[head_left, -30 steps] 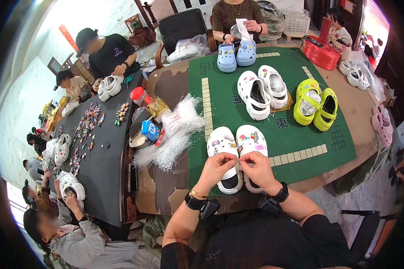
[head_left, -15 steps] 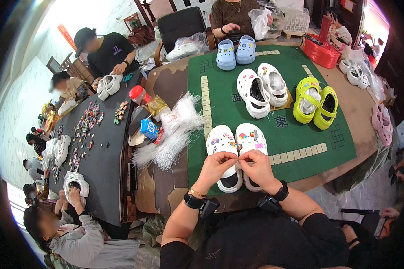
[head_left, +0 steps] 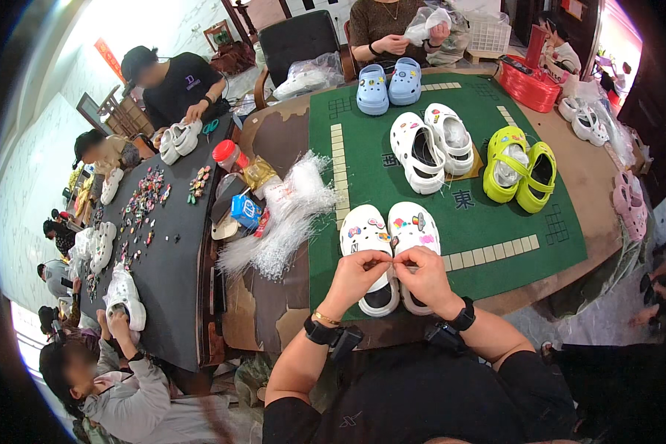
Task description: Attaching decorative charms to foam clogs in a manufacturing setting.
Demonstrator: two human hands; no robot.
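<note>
A pair of white clogs with colourful charms stands side by side at the near edge of the green mat, the left clog and the right clog. My left hand and my right hand meet over the gap between them. Thumb and finger of each hand are pinched, tips almost touching. Whatever they hold is too small to make out. My fingers hide part of the clogs' straps. Beyond them on the mat are another white pair, a lime-green pair and a light-blue pair.
Left of the mat lies a heap of thin clear plastic strands, with a blue packet and a red-lidded jar. Co-workers handle white clogs at a dark table strewn with charms. A red basket stands far right.
My hands keep nearly the same pinch. Across the table a person has brought both hands to a white plastic-wrapped thing. At lower left a co-worker's white clog has tipped differently.
</note>
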